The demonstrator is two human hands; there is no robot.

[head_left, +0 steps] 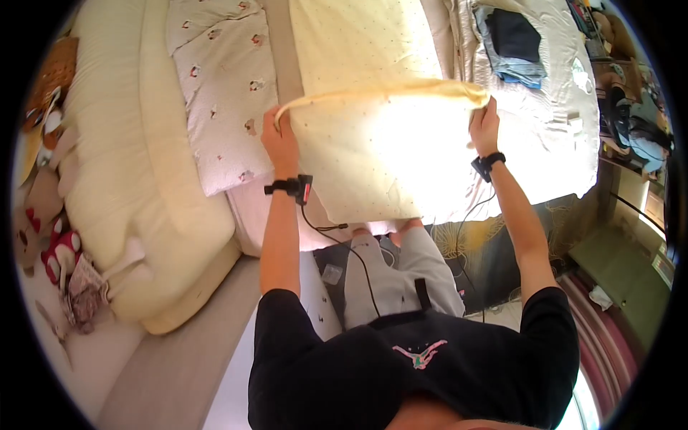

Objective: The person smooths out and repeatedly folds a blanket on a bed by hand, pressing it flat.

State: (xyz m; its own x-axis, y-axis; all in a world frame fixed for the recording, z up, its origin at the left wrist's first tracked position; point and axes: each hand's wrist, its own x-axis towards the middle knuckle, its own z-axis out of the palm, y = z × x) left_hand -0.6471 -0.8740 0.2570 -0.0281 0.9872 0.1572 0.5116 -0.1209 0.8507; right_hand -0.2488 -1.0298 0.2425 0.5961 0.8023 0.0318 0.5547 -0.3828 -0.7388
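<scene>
A pale yellow dotted cloth point(344, 158), like a sheet or thin blanket, is spread over the bed and hangs toward my legs. My left hand point(280, 143) is closed on its left edge. My right hand point(485, 127) grips the right end of the raised fold, where the fabric bunches up. Between both hands the fold runs almost straight across. Strong light washes out the cloth's right half. Some of my fingers are hidden by the fabric and by the backs of my hands.
Left of the cloth lies a patterned white quilt point(222, 93), then a thick cream bolster point(118, 143). Stuffed toys point(61, 251) sit at far left. Folded dark clothes point(512, 36) rest at upper right. Cables point(362, 261) hang from my wrist straps.
</scene>
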